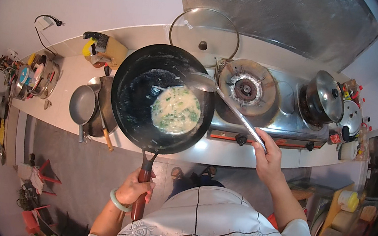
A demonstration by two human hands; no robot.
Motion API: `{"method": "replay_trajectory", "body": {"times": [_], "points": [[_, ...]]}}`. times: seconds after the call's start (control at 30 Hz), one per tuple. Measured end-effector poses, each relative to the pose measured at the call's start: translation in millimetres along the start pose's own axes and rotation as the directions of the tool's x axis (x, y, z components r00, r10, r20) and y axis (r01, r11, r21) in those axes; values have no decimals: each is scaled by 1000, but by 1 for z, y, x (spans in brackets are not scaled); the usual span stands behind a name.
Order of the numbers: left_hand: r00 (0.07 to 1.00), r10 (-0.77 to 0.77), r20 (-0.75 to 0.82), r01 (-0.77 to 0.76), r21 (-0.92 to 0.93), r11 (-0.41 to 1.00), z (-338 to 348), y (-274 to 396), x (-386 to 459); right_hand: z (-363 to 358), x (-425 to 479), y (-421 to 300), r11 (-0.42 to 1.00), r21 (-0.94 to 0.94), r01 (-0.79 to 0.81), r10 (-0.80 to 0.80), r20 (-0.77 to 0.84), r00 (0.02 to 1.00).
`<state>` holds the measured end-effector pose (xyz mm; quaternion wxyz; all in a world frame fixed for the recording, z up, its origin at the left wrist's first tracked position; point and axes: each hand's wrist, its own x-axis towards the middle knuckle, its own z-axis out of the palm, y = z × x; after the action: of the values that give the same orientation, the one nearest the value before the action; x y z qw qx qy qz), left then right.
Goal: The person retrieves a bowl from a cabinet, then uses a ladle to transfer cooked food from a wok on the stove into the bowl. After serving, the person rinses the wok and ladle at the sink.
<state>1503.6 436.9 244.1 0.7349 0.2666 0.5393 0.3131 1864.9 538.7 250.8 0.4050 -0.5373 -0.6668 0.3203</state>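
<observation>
My left hand (135,188) grips the reddish wooden handle of a black wok (132,110), which is lifted left of the gas burner (246,89). Pale, soupy food with chopped green bits (176,111) pools in the wok's right part. With my right hand (269,157) I hold the long metal handle of a ladle (202,82). Its bowl is over the wok's upper right edge, beside the burner. Whether the ladle touches the wok I cannot tell.
A glass lid (204,30) leans against the wall behind. On the stove's right stands a lidded metal pot (323,98). Left of the wok are a small grey pan (83,104), a wooden-handled utensil (107,139) and a knife block (115,51). Red stools (46,176) stand on the floor.
</observation>
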Motion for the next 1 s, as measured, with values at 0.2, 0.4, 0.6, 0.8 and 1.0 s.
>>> {"method": "replay_trajectory", "body": {"times": [0.2, 0.4, 0.6, 0.8, 1.0], "points": [[992, -20, -125, 22, 10, 1000, -23, -11, -4, 31, -13, -8, 998, 48, -31, 31, -5, 1000], [989, 3, -148, 2, 30, 1000, -43, -20, 0, 45, -28, -7, 988, 113, -106, 111, -46, 993], [985, 13, -173, 1, 78, 997, -53, -20, 6, 53, -36, -13, 963, 160, -217, 225, -33, 974], [977, 42, -210, -12, 144, 989, -55, -19, 17, 63, -41, -7, 967, 138, -214, 221, -41, 974], [968, 94, -231, -42, 221, 974, -58, -20, 24, 69, -41, -6, 953, 134, -272, 277, -17, 961]]}}
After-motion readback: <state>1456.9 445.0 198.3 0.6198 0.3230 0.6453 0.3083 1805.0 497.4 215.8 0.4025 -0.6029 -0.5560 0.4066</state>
